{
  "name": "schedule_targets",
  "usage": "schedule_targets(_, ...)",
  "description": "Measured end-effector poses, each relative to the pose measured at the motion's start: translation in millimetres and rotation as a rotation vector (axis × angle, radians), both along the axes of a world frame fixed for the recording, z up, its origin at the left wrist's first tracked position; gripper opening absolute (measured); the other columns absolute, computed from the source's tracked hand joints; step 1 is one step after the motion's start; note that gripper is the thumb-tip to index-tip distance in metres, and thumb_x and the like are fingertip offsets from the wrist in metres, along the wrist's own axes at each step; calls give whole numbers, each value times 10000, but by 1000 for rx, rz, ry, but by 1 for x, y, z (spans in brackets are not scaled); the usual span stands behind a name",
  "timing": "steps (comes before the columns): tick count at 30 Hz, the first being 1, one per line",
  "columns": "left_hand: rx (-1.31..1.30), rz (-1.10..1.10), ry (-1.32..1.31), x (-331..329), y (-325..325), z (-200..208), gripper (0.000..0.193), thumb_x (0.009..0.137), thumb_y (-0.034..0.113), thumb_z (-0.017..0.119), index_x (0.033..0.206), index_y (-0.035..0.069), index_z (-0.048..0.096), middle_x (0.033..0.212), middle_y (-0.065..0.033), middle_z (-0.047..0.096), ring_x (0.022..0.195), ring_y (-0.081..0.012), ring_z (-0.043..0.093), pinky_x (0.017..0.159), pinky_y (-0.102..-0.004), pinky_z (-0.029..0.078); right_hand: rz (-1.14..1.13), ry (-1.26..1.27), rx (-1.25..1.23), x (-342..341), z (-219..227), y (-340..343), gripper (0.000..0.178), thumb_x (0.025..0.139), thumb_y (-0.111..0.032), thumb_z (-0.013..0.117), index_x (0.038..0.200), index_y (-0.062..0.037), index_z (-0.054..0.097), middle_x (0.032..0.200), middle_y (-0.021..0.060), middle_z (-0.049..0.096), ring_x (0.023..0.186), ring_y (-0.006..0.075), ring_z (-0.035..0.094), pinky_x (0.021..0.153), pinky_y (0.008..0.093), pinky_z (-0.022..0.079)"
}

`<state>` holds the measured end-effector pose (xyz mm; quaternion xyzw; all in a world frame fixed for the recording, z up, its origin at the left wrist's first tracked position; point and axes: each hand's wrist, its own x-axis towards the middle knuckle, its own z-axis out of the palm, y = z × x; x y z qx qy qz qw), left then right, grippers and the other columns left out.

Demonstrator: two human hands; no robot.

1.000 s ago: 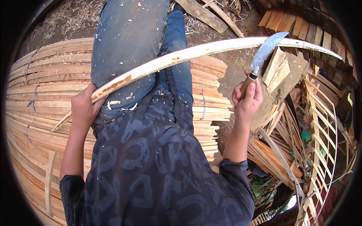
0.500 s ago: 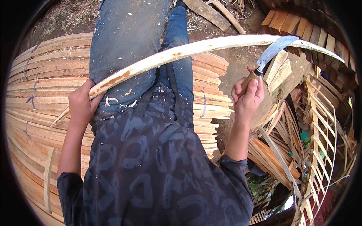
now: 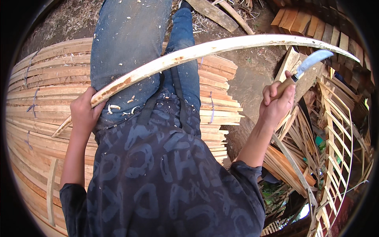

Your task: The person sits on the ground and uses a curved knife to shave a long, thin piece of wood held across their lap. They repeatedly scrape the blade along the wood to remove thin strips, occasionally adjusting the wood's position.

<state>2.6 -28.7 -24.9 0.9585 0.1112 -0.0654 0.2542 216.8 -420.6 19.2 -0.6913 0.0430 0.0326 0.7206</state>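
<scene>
A long pale wooden strip (image 3: 189, 54) lies across my thighs, looking curved and tapering toward the far right. Near its left end my left hand (image 3: 83, 106) is wrapped round it, and a short end pokes out beyond the fist. My right hand (image 3: 278, 97) grips the wooden handle of a curved knife (image 3: 314, 61). The knife's blade points up and to the right, just below the strip's right part, and appears apart from it. Several wood shavings (image 3: 114, 107) lie on my jeans (image 3: 126, 47), around my lap.
Bundled wooden slats (image 3: 51, 91) are stacked beneath me and to both sides. At the far right stand stacked boards (image 3: 300, 23). A ladder-like slatted wooden frame (image 3: 335, 158) and a heap of thin sticks (image 3: 302, 142) occupy the right side. Loose planks (image 3: 215, 15) rest on the ground ahead.
My right hand has moved right and slightly down with the knife, taking the blade off the strip. The strip and my left hand have barely shifted.
</scene>
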Motion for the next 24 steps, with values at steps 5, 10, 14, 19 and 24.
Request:
schedule_targets(5,6,-4,17,-1,2,-1,296,723,188,767,830,42,533,636,-134,574,577,-315,585,514,-380,435,382,-53,-239,-7,-7,-6,383,995,-286,476,1180,40,551,601,27,474,413,46,365,378,191,280)
schedule_targets(10,-10,13,13,1,1,1,268,752,172,746,801,37,520,620,-141,555,565,-321,570,513,-378,423,442,45,-235,-9,-8,1,315,958,-166,551,1199,36,560,627,-4,500,502,47,448,416,181,318)
schedule_targets(14,11,7,17,-2,2,-3,287,721,187,765,814,52,531,638,-132,574,577,-319,584,514,-383,435,543,-200,-344,-1,-2,1,274,972,-182,522,1137,24,597,617,-12,505,477,48,437,391,182,319)
schedule_targets(19,45,11,-1,-2,-3,1,280,714,182,766,815,55,538,643,-131,574,582,-322,582,519,-390,432,713,-16,-505,-13,-12,1,280,900,-145,628,1115,34,635,675,6,598,545,47,517,475,191,394)
schedule_targets(24,86,25,-49,-4,-4,-1,285,715,193,764,819,54,538,668,-120,581,602,-318,584,540,-390,433,653,48,-478,-15,-10,0,336,877,-104,643,1187,20,605,738,29,628,607,58,552,530,212,439)
